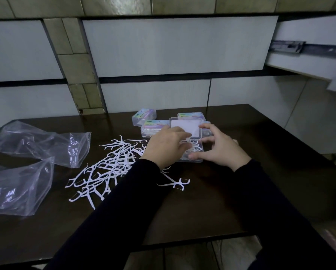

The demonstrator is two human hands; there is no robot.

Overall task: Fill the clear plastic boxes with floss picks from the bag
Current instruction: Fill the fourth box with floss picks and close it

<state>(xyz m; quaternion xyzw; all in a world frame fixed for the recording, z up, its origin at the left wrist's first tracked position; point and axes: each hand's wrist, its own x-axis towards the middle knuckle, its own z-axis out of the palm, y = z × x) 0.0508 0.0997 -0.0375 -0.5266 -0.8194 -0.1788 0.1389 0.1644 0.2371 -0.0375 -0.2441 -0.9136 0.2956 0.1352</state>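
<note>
An open clear plastic box [197, 152] lies on the dark table [202, 207], its lid [185, 128] tipped up at the back, white floss picks inside. My left hand [166, 148] reaches into the box from the left, fingers curled over the picks; whether it pinches any is hidden. My right hand [219, 146] cups the box's right side, thumb on the front edge, index finger near the lid. A loose pile of white floss picks [108, 166] lies left of my hands. A lone floss pick [175, 184] lies at the front.
Three closed, labelled clear boxes stand behind the open one: box [143, 116], box [153, 128] and box [190, 115]. Two empty clear plastic bags lie at the left: bag [44, 147] and bag [17, 190]. White panels rise behind the table. The table's front edge is near my arms.
</note>
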